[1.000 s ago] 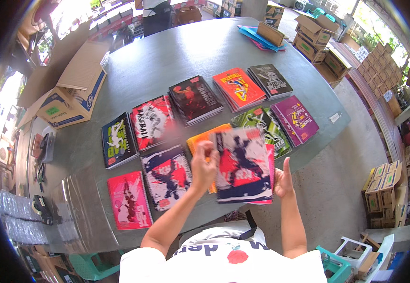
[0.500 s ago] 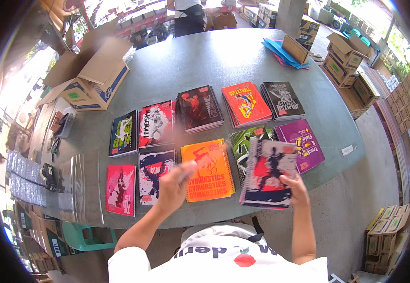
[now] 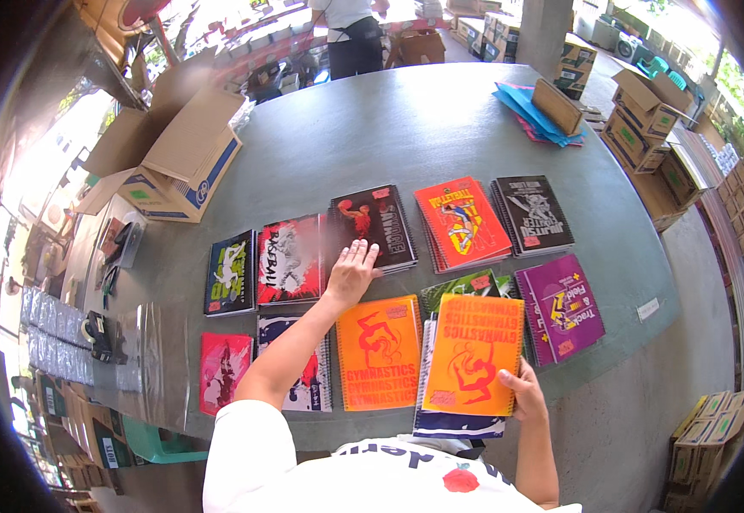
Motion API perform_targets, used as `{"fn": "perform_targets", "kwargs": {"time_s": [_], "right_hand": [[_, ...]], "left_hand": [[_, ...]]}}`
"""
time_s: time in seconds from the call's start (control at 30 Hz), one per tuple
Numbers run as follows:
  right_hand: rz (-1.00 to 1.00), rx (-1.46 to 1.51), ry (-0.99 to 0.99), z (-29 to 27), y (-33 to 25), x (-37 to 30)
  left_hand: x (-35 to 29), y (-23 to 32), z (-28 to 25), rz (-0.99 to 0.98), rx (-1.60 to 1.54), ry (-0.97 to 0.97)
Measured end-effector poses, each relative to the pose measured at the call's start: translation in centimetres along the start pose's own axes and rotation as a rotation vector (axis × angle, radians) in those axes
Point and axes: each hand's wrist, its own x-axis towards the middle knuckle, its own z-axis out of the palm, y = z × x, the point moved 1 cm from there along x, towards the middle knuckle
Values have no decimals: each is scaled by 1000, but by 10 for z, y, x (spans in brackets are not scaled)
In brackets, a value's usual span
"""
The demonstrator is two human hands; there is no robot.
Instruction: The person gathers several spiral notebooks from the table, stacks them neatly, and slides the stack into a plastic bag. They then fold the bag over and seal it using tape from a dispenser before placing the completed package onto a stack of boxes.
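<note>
My right hand [image 3: 526, 392] grips a small stack of spiral notebooks near the table's front edge. On top of that stack is an orange notebook [image 3: 475, 355], turned upside down, with a dark blue patterned notebook [image 3: 459, 425] under it. My left hand [image 3: 352, 272] lies flat with fingers stretched out over the lower left of a black notebook pile [image 3: 376, 224]. Beside it is a red and white notebook pile [image 3: 292, 261]. Another orange notebook [image 3: 379, 355] lies below my left hand. The held stack partly covers a green notebook [image 3: 466, 286].
More notebooks lie in two rows: a red-orange pile [image 3: 462, 222], a grey-black pile [image 3: 533, 215], a purple one [image 3: 560, 308] and a pink one [image 3: 224, 369]. An open carton [image 3: 175, 175] stands at the left. Blue sheets [image 3: 530, 115] lie far right. A person [image 3: 351, 34] stands beyond the table.
An orange notebook now lies on top of the stack in my right hand. My left hand has moved up and away from the orange pile to the black notebooks.
</note>
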Motion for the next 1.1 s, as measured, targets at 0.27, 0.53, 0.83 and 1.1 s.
{"fn": "perform_targets", "kwargs": {"time_s": [0.27,0.53,0.83,1.1], "right_hand": [[245,326,48,1,-10,37],[26,-184,91,10,1,21],[2,70,254,-57,12,-41],[6,-148,109,-66,21,-53]], "left_hand": [[10,68,-130,17,-671,-101],[-62,-36,-43,-572,281,-416],[26,25,-136,-410,-872,-94],[35,119,-62,-25,-702,-287]]}}
